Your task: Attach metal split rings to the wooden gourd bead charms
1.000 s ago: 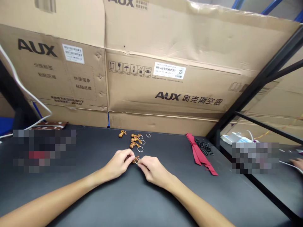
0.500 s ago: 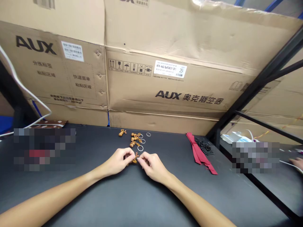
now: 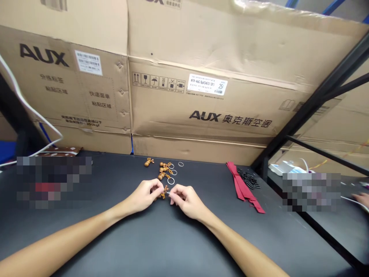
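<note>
My left hand [image 3: 150,195] is closed in a pinch on a wooden gourd charm [image 3: 165,191] with orange cord and small beads; its body is mostly covered by my fingers. My right hand [image 3: 186,200] pinches a thin silvery key ring [image 3: 168,192] that spans the small gap to the charm's cord. Whether the cord passes through that ring I cannot tell. Just beyond my hands lie several gourd charms [image 3: 162,176] with metal rings [image 3: 171,181] on their cords. One gourd charm [image 3: 147,163] without a visible ring lies farther left, and a loose ring [image 3: 180,164] lies to the right.
Dark red ribbon strips [image 3: 241,186] and a heap of black clasps [image 3: 249,179] lie on the right of the black table [image 3: 173,246]. Cardboard boxes [image 3: 207,115] stand behind it. A black metal frame [image 3: 305,111] slants on the right. Beyond it another person's hand [image 3: 361,199] shows.
My right hand has shifted slightly to the right, away from my left, and more of the silvery ring shows between them. My left hand stays nearly where it was.
</note>
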{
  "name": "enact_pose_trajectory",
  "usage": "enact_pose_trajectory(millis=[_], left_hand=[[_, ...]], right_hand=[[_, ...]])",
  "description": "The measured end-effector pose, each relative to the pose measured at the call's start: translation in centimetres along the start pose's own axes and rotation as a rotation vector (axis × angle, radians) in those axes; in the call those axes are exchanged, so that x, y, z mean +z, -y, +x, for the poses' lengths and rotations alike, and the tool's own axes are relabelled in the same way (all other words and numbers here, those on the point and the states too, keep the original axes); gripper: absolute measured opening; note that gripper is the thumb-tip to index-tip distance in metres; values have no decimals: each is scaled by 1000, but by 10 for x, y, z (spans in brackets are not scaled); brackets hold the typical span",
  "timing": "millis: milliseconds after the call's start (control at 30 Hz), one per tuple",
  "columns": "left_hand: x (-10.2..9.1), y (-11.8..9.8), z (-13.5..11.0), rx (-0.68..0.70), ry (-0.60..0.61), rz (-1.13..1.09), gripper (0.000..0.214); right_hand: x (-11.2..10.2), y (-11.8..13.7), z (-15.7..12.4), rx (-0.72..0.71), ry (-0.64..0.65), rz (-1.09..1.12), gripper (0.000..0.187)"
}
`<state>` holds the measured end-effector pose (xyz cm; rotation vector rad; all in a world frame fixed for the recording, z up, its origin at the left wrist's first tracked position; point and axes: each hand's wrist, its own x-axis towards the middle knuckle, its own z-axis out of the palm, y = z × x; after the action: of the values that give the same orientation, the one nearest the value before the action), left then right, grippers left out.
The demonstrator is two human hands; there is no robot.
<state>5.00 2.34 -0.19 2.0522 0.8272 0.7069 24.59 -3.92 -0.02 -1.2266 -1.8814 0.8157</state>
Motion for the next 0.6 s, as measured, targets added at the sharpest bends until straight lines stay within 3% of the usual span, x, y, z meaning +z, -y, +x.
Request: enact_pose_trajectory(millis=[233,400,600], left_hand=[[0,-7,-2,14,13,-14,21],[3,-9,-4,106,63,44,21],[2,1,-2,139,-64,240,21]], right_hand=[[8,-3,-1,-111,-64,-180,19],[9,-9,0,-155,-88,-316,17],[1,-19,7,-176,-135,-434,13]])
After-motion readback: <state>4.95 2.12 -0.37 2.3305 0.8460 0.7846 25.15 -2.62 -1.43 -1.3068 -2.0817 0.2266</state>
